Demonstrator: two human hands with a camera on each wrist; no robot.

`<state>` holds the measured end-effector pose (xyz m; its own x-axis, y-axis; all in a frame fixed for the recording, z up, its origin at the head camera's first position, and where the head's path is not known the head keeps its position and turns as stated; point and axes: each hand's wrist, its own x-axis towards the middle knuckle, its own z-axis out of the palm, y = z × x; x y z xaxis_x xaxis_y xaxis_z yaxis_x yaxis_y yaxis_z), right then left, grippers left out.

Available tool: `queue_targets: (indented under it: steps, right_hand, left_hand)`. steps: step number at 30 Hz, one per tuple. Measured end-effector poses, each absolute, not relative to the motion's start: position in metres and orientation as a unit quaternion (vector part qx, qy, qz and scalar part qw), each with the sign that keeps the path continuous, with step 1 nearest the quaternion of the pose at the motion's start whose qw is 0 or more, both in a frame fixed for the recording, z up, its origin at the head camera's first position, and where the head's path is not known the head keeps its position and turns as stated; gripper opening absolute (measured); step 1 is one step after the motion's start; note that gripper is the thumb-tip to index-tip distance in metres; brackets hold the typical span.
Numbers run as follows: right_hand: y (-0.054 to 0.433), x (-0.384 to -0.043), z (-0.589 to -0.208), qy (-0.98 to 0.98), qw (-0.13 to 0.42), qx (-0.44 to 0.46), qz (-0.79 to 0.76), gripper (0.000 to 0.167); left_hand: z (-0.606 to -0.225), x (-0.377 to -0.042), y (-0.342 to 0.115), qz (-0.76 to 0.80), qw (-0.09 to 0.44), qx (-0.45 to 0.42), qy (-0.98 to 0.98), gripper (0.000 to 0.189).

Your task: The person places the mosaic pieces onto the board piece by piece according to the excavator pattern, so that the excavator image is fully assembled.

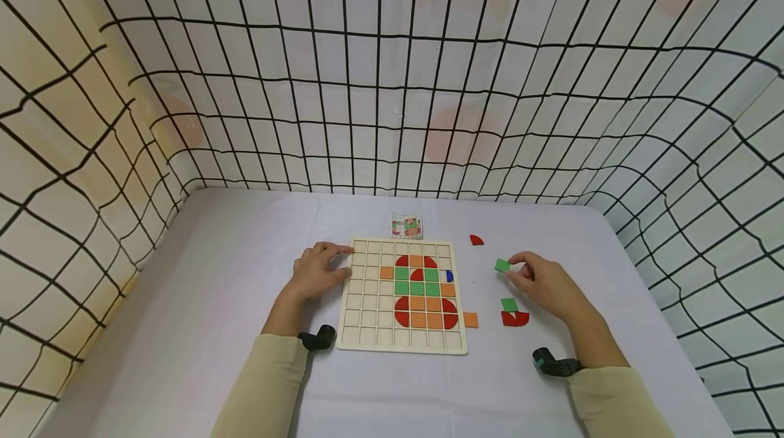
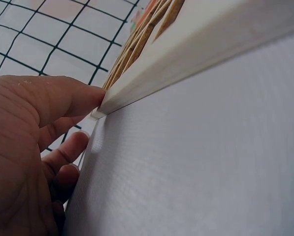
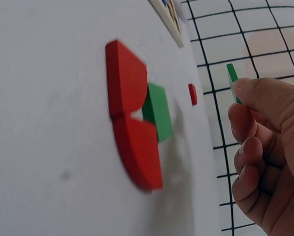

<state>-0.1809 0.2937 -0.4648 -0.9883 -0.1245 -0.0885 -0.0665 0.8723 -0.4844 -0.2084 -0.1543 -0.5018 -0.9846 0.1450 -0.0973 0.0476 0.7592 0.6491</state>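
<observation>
In the head view my right hand (image 1: pixel 542 281) pinches a green square tile (image 1: pixel 502 265) between thumb and fingertips, to the right of the board. The right wrist view shows the tile (image 3: pixel 232 78) edge-on, sticking out past the thumb. My left hand (image 1: pixel 315 271) touches the left edge of a pale wooden grid board (image 1: pixel 364 329), thumb and index finger spread apart along it. Seen from the left wrist, the thumb lies right at the board's rim (image 2: pixel 151 78). Red, orange and green pieces fill cells on the board's right half, with a blue piece (image 1: pixel 450 276) near its right edge.
A green square (image 1: pixel 510 305) and red rounded pieces (image 1: pixel 515 319) lie below my right hand. An orange square (image 1: pixel 470 319) is beside the board's right edge. A red quarter-round (image 1: pixel 476 240) lies farther back. Behind the board stands a small pattern card (image 1: pixel 407 226). Black netting surrounds the table.
</observation>
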Motion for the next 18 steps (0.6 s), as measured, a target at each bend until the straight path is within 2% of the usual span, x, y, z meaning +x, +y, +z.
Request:
queue_targets:
  steps: [18]
  right_hand:
    - [0.226,-0.184,-0.448,0.955,0.078,-0.109,-0.265,0.032]
  left_hand:
    - [-0.503,-0.208,-0.155,0.337,0.065,0.056,0.938,0.047]
